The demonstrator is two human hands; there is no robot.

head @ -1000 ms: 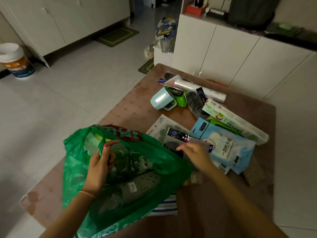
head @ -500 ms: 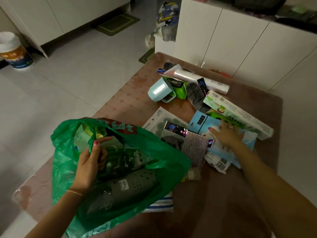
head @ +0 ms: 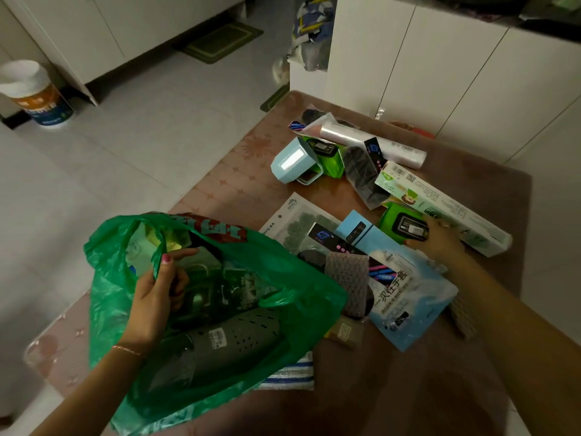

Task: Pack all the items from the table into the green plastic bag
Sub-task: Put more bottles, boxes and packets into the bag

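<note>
The green plastic bag (head: pixel 301 297) lies open at the table's near left, with a grey perforated item (head: pixel 239 336) and other goods inside. My left hand (head: pixel 154 297) pinches the bag's rim and holds it open. My right hand (head: pixel 437 237) rests on a green wipes pack (head: pixel 399 223) at the right, fingers curled around its edge. Beside it lie a long white-green box (head: pixel 440 202), a light blue glove pack (head: pixel 408 297), a brown scouring pad (head: pixel 347 278), a blue cup (head: pixel 294 162) and a clear film roll (head: pixel 371 141).
The brown table (head: pixel 393 388) stands against white cabinets (head: pixel 456 73) at the back right. A striped cloth (head: pixel 289 376) lies under the bag. On the tiled floor at left are a paint bucket (head: pixel 37 96) and a green mat (head: pixel 220 40).
My right hand has left the items beside the bag and reached right and farther back onto the green wipes pack. The left hand keeps holding the bag's rim.
</note>
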